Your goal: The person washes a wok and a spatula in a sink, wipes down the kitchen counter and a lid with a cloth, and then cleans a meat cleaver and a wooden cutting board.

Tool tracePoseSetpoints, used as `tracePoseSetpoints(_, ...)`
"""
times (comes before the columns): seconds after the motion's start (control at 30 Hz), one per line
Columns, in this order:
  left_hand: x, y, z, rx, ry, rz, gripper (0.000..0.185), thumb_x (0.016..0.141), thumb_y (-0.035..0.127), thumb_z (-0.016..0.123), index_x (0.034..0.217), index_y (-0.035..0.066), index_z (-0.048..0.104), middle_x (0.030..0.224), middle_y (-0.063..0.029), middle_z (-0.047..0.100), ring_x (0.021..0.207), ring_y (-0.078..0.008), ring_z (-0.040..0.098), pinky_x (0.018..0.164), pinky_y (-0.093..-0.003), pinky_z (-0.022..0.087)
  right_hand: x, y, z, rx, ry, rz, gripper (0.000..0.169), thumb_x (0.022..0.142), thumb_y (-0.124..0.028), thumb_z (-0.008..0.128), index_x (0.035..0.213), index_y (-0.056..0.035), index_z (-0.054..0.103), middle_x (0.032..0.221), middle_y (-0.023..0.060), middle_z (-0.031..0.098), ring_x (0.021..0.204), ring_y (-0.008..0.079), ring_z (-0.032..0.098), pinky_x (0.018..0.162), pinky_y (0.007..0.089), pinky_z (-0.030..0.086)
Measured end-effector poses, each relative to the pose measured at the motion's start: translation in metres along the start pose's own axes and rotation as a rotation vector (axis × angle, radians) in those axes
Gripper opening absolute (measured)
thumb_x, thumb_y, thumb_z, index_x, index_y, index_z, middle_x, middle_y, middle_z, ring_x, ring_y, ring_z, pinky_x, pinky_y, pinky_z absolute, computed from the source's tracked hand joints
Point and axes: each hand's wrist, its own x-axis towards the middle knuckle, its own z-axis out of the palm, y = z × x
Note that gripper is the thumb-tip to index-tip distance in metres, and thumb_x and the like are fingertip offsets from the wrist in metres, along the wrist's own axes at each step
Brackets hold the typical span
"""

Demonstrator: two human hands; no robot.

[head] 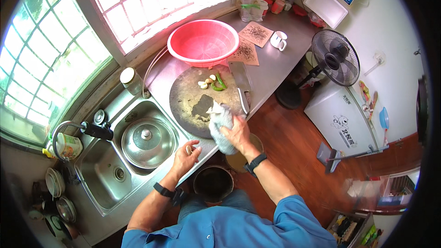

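Observation:
My right hand (237, 132) grips a bunched grey-blue cloth (220, 127) over the near right edge of a round, worn chopping board (186, 96). A dark, damp-looking patch marks the board beside the cloth. My left hand (186, 158) hovers by the counter's front edge, fingers partly curled. A small pale thing shows at its fingers, too small to identify. Toward the board's far side lie several garlic cloves (205, 83) and green chili peppers (219, 83). A cleaver (240, 75) rests along the board's right edge, with a white-edged knife (243, 100) nearer me.
Left of the board is a double steel sink (103, 168) holding a lidded pan (148, 141), with a black faucet (98, 131). Behind stand a pink basin (203, 41) and a glass jar (131, 81). A white mug (278, 40) is farther right. Below sits a dark pot (213, 182).

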Motion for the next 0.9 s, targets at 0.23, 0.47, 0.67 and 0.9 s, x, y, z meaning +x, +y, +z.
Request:
tracePoseSetpoints(0.23,-0.014,0.035,0.074,-0.361,0.177,0.08,0.064,0.095,0.011,0.074,0.149,0.003,0.04,0.114,-0.0095,0.067,0.095,-0.0127,0.064,0.081,-0.0286,0.055,-0.029,-0.042,-0.028,1.073,-0.509,0.138,0.046,0.093,-0.038,0.07,0.117,0.0011,0.069,0.099,0.0169,0.075,0.095,0.0244,0.071,0.087,0.0365,0.054)
tracePoseSetpoints(0.47,-0.008,0.051,0.073,-0.554,0.358,-0.034,0.049,0.084,-0.001,0.074,0.129,0.005,0.054,0.084,0.0036,0.061,0.069,-0.0062,0.055,0.063,-0.0215,0.047,0.061,-0.006,-0.079,0.443,-0.244,-0.048,0.051,0.1,-0.051,0.059,0.094,-0.0016,0.067,0.083,0.0209,0.068,0.078,0.0372,0.068,0.063,0.0468,0.051)
tracePoseSetpoints(0.67,0.042,0.052,0.054,-0.372,0.371,0.056,0.049,0.083,0.002,0.076,0.127,0.004,0.056,0.074,0.0069,0.049,0.067,-0.0039,0.047,0.06,-0.0209,0.04,0.12,0.061,-0.038,-0.291,-0.051,0.013,0.045,0.083,-0.035,0.078,0.11,-0.0046,0.059,0.108,0.0197,0.066,0.107,0.0399,0.065,0.088,0.0511,0.054)
tracePoseSetpoints(0.9,0.064,0.006,0.059,-0.488,0.409,0.19,0.049,0.087,0.005,0.077,0.131,0.005,0.054,0.083,0.0058,0.045,0.07,-0.0037,0.043,0.059,-0.0201,0.037,0.082,0.078,-0.049,0.052,0.159,-0.011,0.033,0.076,-0.02,0.073,0.098,-0.0024,0.057,0.09,0.0173,0.066,0.08,0.0373,0.066,0.073,0.0463,0.054)
